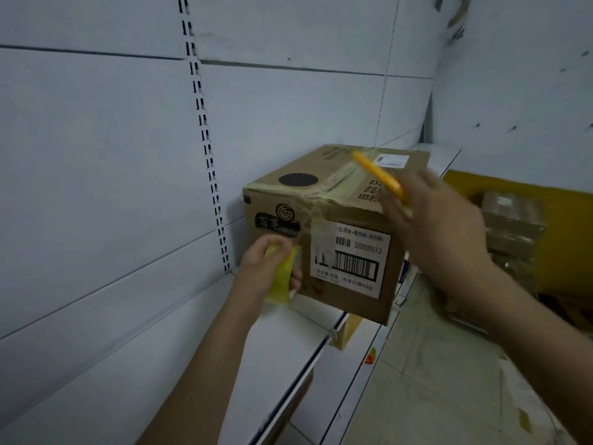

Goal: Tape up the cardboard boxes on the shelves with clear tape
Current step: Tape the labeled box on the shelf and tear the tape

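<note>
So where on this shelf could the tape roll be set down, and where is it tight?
Bare shelf lies left of the cardboard box, from the slotted upright forward to the front edge. Another bare strip shows behind the box toward the corner. It is crowded at the box's front face, where the left hand holds the tape roll and the right hand an orange tool.

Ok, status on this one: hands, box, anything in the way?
Left hand grips tape roll against cardboard box front. Right hand holds orange cutter over the top. Tape already along top seam. Nothing blocking.
</note>
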